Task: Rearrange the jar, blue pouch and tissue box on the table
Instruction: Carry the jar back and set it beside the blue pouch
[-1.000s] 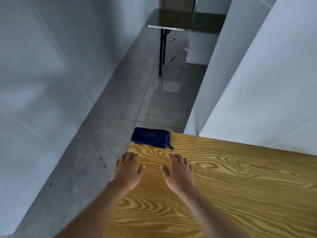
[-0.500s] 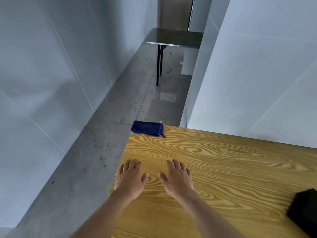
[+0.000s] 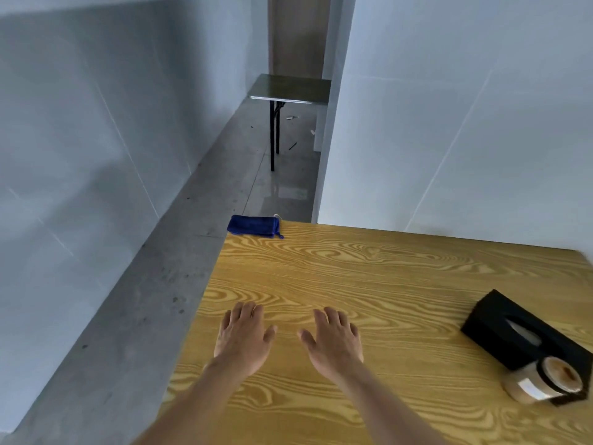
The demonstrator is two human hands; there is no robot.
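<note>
A blue pouch (image 3: 253, 225) lies at the far left corner of the wooden table (image 3: 385, 277), partly over the edge. A black tissue box (image 3: 526, 335) sits at the right side, a tissue showing in its slot. Just in front of it stands a jar (image 3: 542, 382) with a light brown fill and a black lid ring. My left hand (image 3: 244, 338) and my right hand (image 3: 333, 345) hover palm down, fingers spread, near the table's left side. Both hold nothing and are well apart from all three objects.
The table's left edge drops to a grey concrete floor (image 3: 134, 316). White walls (image 3: 465, 123) stand behind the table and on the left. A small dark table (image 3: 290, 89) on black legs stands far down the corridor.
The view has swung right and up, so the tissue box and jar have come into sight. The pouch now appears farther from my hands. Both hands stay open and flat.
</note>
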